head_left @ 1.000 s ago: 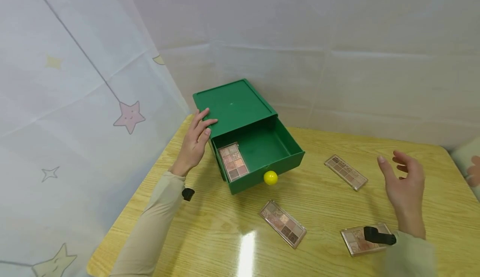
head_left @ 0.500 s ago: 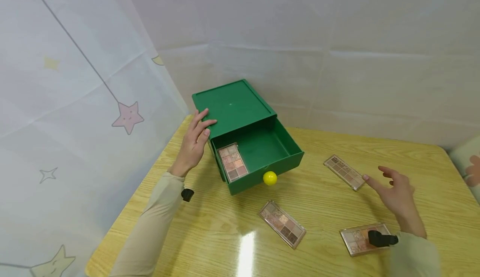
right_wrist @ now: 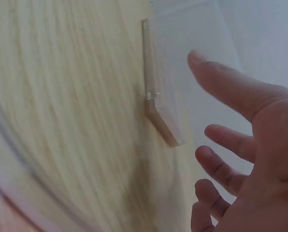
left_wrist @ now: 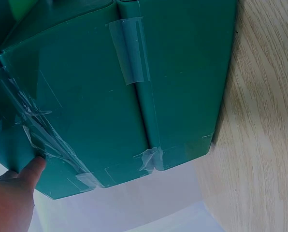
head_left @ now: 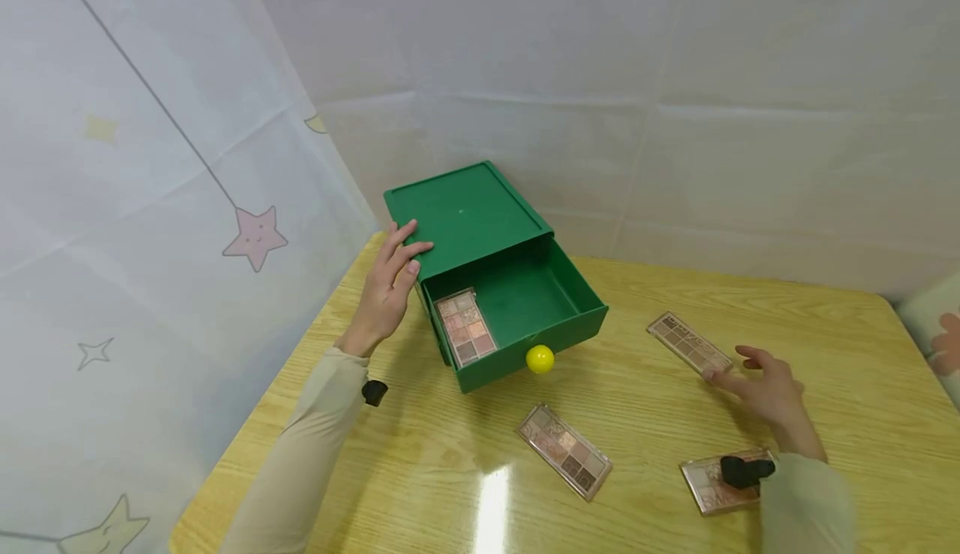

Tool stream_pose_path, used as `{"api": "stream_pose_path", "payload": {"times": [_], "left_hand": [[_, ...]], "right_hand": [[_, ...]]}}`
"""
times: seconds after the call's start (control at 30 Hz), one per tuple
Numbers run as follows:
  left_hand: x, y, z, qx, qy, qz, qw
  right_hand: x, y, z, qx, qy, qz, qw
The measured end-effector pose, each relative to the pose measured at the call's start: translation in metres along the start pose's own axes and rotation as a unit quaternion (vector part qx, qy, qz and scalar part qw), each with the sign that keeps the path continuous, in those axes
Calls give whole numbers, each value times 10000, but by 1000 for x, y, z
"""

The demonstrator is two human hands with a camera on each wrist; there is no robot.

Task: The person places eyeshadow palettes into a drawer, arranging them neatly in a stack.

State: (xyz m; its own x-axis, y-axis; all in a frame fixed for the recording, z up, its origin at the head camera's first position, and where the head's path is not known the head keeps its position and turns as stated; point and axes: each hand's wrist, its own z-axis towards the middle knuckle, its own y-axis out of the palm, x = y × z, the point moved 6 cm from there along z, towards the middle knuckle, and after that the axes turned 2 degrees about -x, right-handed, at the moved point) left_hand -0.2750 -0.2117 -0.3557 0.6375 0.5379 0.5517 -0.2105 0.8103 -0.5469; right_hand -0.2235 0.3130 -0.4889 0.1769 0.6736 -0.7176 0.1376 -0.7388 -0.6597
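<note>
My left hand (head_left: 381, 300) rests on the left front edge of a green drawer box (head_left: 468, 212), fingers lying over its top. In the left wrist view the box's side shows clear tape (left_wrist: 127, 50) across its seams. The pulled-out drawer (head_left: 577, 321) has a yellow ball knob (head_left: 540, 359). An eyeshadow palette (head_left: 467, 325) lies inside at its left. My right hand (head_left: 768, 391) hovers by the near end of another eyeshadow palette (head_left: 686, 341) on the table. Its fingers are spread loosely in the right wrist view, a gap showing between them and that palette (right_wrist: 158, 87).
A third eyeshadow palette (head_left: 566, 450) lies in front of the drawer. One more palette (head_left: 708, 487) is partly covered by the black wrist camera (head_left: 742, 472). The wood-grain table (head_left: 420, 471) backs onto a pale cloth (head_left: 750, 162), with a printed cloth (head_left: 172, 229) at the left.
My right hand has moved left and down to the far-right palette's near end. The left hand stays on the box. Drawer and palettes have not moved.
</note>
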Motion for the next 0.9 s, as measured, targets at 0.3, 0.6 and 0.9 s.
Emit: {"api": "stream_pose_path", "payload": {"times": [0.3,0.6,0.9], "left_hand": [[3,-1,0,-65,-96,177,9998],[3,-2,-1,-67,-117,202,9997],[5,-1,1,-45,-92,151,9998]], "right_hand": [[6,9,9,-270,218,-263,9991],[9,11,6,-277,503,-283,9980],[10,12,3,-12,771,-147,9969]]}}
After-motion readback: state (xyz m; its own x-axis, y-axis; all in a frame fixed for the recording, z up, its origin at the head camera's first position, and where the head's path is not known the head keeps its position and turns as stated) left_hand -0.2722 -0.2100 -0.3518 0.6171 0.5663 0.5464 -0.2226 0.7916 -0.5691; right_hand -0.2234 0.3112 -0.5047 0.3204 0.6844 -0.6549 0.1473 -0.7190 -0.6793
